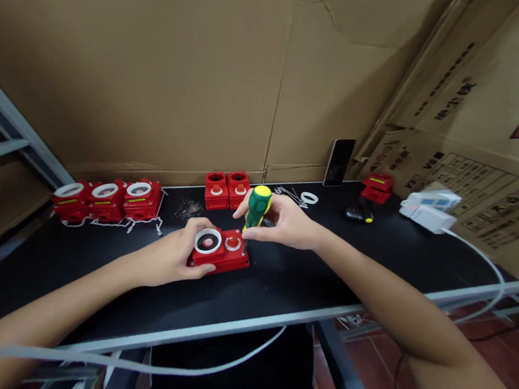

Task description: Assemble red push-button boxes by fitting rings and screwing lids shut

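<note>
“One cardboard wall [183, 79], upright behind the work. One black tabletop [306, 278], bearing all your parts.”

“Next down?”

“One row of three boxes [106, 208], red, white-ringed, at your far left, white cords [97, 223] trailing along the near side; probably set aside to give you elbow room. One red pair [226, 193], side by side towards the back, within easy reach.”

“And front middle?”

“One red unit [222, 258], resting on the tabletop before you. Your left hand [179, 251] grasps its left end — thumb on the near side, fingers at the far side — presumably so it neither slides nor turns. Your right hand [291, 221] has one screwdriver [256, 211], green and yellow, gripped by the handle, close to upright, tip down at the unit's right end. That angle likely lets you press straight down.”

“Tip seated?”

“Too small to tell.”

“Smallest items?”

“One white ring [309, 197], lying beyond your right hand. Assorted crumbs [189, 208], scattered beyond your left; perhaps swept there, out of your way.”
</note>
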Demonstrator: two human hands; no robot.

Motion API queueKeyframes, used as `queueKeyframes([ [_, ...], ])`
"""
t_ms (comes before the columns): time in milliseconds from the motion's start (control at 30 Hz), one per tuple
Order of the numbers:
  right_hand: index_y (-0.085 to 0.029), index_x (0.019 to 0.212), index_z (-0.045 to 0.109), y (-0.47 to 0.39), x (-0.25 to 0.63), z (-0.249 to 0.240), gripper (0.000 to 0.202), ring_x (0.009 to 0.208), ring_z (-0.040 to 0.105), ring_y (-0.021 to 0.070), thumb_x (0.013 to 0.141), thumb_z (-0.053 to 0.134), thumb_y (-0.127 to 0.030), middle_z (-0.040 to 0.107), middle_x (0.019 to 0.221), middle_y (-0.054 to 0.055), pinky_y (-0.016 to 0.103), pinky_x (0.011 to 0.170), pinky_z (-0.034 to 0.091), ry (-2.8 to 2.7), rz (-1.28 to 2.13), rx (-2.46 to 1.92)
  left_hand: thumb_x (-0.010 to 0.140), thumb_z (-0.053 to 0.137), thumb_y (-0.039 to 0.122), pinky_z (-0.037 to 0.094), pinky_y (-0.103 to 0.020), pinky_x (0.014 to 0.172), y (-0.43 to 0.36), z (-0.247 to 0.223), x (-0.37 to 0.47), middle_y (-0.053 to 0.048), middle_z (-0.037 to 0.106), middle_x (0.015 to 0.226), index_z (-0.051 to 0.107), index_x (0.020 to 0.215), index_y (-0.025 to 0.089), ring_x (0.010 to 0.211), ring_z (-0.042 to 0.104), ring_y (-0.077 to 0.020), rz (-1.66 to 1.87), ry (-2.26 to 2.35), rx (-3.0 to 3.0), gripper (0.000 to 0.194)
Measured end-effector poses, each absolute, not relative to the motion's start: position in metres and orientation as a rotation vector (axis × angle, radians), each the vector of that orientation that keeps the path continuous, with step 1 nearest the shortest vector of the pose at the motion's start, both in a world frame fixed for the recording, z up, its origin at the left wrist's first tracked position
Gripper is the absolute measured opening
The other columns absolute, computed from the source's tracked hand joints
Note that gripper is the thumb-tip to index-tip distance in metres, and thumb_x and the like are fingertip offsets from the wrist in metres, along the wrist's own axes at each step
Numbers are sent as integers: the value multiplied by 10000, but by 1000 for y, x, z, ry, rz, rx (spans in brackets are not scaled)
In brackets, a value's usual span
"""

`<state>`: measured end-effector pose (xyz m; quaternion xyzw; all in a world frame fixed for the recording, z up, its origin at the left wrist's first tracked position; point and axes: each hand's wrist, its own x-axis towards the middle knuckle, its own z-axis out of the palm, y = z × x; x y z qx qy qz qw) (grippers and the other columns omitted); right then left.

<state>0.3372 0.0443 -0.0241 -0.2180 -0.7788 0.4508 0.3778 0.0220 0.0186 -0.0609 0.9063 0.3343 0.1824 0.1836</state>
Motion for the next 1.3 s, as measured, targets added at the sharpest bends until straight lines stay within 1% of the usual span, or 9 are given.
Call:
queueKeyframes([
  [100,-196,1129,827,47,340,-25,470,831,684,164,861,1013,-535,785,1052,53,317,766,603,-2004,1139,-555,1093,718,464,674,-437,1019,18,-56,26,-162,718,1476,507,1386,258,1189,813,-298,525,871,2594,416],
  [200,-193,1112,823,49,344,-24,383,991,756,206,901,979,-471,804,1126,82,336,855,645,-2004,1124,-495,1128,685,424,650,-433,1082,19,-53,28,-162,685,1501,578,1316,250,1250,772,-292,486,814,2627,277],
  [267,-186,1125,816,49,346,-24,335,1013,771,207,934,948,-428,807,1120,87,321,849,654,-2013,1126,-455,1139,675,417,647,-428,1092,20,-52,28,-159,690,1474,604,1332,243,1242,763,-289,477,801,2625,269],
  [400,-167,1191,802,50,348,-24,345,857,733,157,973,913,-409,818,1112,97,266,702,631,-2018,1209,-421,1141,678,427,654,-419,1071,21,-53,26,-144,706,1435,632,1355,246,1240,759,-295,491,796,2608,284],
  [667,-154,1184,792,47,348,-21,283,857,771,150,1001,887,-348,869,1151,122,271,723,645,-2009,1281,-428,1178,656,450,649,-357,989,21,-53,25,-128,707,1378,646,1112,229,1138,754,-246,544,735,2621,231],
  [867,-164,1156,799,44,345,-23,420,961,825,207,867,1025,-369,874,1121,114,302,752,657,-1950,1299,-517,1179,647,406,655,-358,1008,19,-51,26,-129,712,1369,684,1135,224,1126,755,-241,538,724,2622,191],
  [1000,-184,1075,790,47,339,-29,512,832,758,186,761,1099,-445,847,1020,65,343,776,647,-1888,1255,-570,1171,662,396,656,-350,971,19,-51,26,-122,715,1350,698,1134,225,1095,760,-237,536,729,2618,179],
  [1167,-204,978,733,49,337,-32,584,714,649,145,649,1155,-437,737,863,-15,289,653,577,-1854,1248,-621,1174,661,407,653,-371,1014,19,-51,27,-126,719,1358,707,1149,228,1131,760,-252,537,716,2613,187],
  [1300,-192,1136,734,45,343,-28,524,716,665,131,825,1065,-452,805,1048,55,219,494,507,-1864,1378,-586,1167,677,406,646,-370,1045,20,-52,28,-121,716,1391,704,1158,238,1150,764,-252,564,708,2613,171],
])
